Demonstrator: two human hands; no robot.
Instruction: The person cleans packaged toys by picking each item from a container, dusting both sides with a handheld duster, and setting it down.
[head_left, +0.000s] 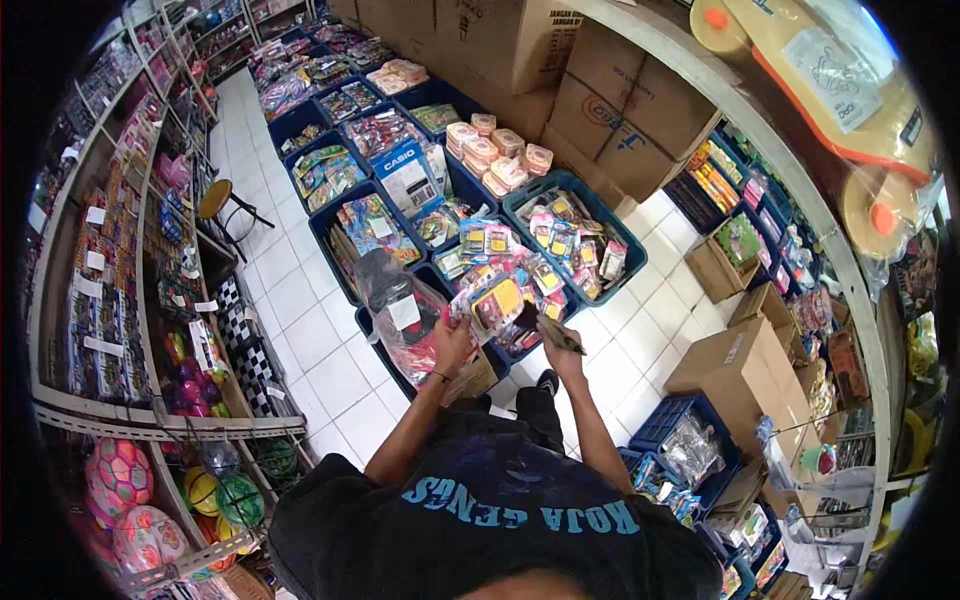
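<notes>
My left hand (452,345) pinches the edge of a packaged toy (497,303), a pink and white pack with a yellow panel. The pack is tilted above a blue bin (436,280) of similar packs. My right hand (563,360) is closed around a brush-like tool (563,338) with a greyish handle. Its dark end lies close to the pack's right edge; whether they touch I cannot tell. Beside my left hand, a large clear plastic bag (398,312) with dark and red contents and a white label rests over a bin.
Rows of blue bins (330,215) with packaged goods stretch ahead, with a green bin (610,290) on the right. Large cardboard boxes (625,110) stand behind them. Shelves (120,415) line the left; a stool (215,199) stands on the tiled floor. A carton (735,370) sits at right.
</notes>
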